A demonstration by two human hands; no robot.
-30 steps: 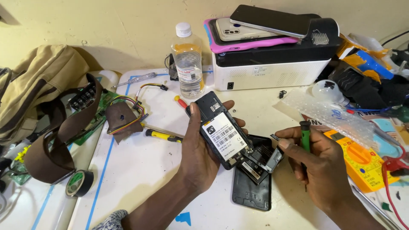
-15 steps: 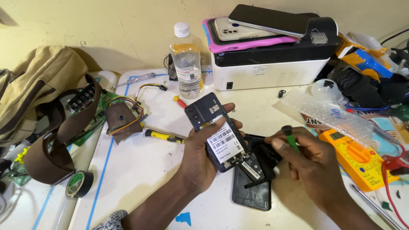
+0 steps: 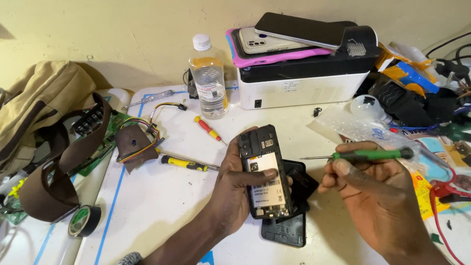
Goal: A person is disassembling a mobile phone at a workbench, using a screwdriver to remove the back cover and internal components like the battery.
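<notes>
The white table (image 3: 162, 216) spreads under both hands, and beyond the fingertips, against the wall, sits a black-and-white printer (image 3: 304, 81) with a pink-cased tablet (image 3: 279, 53) and two smartphones stacked on top. Well out to the left of the left hand's knuckles lies a tan canvas bag (image 3: 44, 105) with a brown strap (image 3: 59, 162), and beside it a green circuit board (image 3: 100, 147). Beyond the left fingertips stands a clear plastic water bottle (image 3: 208, 78) with a white cap. The left hand (image 3: 235, 189) is closed around an opened mobile phone (image 3: 263, 172), its back cover off and its labelled interior facing up, the thumb pressed across the label and the fingers wrapped round the far edge. Just under those fingers, flat on the table, lies the black back cover (image 3: 287, 228), partly hidden by the phone. The right hand (image 3: 373, 191) hovers to the right of the phone, apart from it, its fingers (image 3: 343, 169) pinched narrowly around a green-handled screwdriver (image 3: 368, 155) held nearly level, with the thin tip pointing left toward the phone without touching it. Past the right fingers lies a crumpled clear plastic bag (image 3: 358, 130). To the left of the left thumb rests a yellow-and-black screwdriver (image 3: 186, 164), and farther beyond it a small red-and-yellow screwdriver (image 3: 208, 128). Near the left forearm, at the table's edge, lies a roll of black tape (image 3: 84, 221).
</notes>
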